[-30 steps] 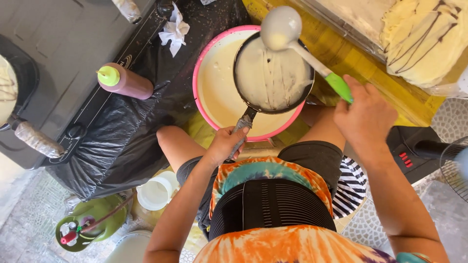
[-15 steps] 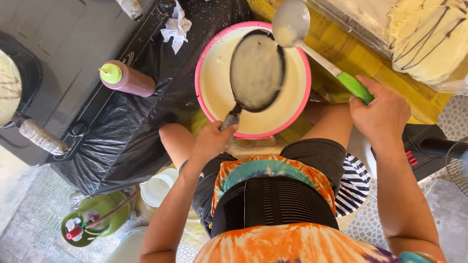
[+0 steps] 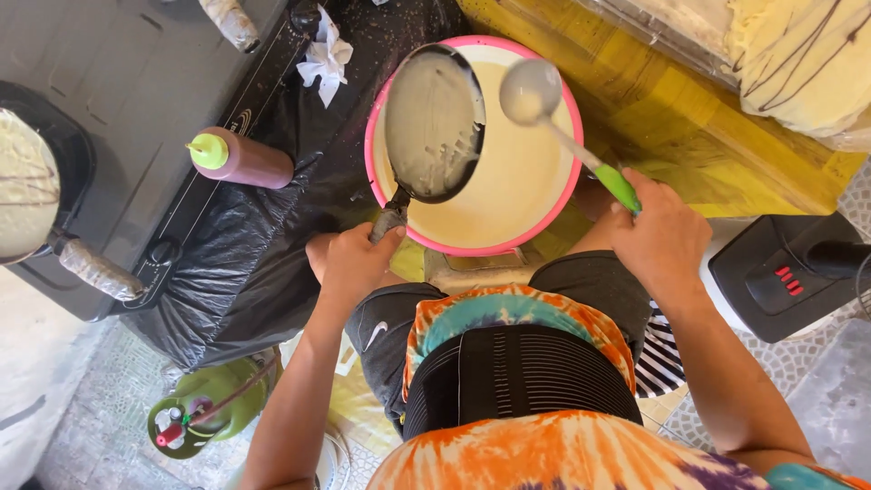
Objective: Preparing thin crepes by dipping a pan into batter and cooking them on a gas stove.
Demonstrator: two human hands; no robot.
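My left hand (image 3: 356, 261) grips the handle of a small black frying pan (image 3: 434, 122), tilted steeply over a pink basin (image 3: 562, 195) full of pale batter. The pan's inside is coated with a thin layer of batter that runs down toward the basin. My right hand (image 3: 662, 231) holds a ladle (image 3: 531, 91) by its green handle, its batter-smeared bowl hanging above the basin just right of the pan.
A brown squeeze bottle with a green cap (image 3: 240, 159) lies on black plastic sheeting (image 3: 236, 272) left of the basin. A second pan (image 3: 32, 186) sits on the stove at far left. A green gas canister (image 3: 204, 413) stands on the floor; a black appliance (image 3: 785, 272) at right.
The pan has tipped further toward vertical over the basin and shifted left. The ladle has come lower, down over the basin beside the pan.
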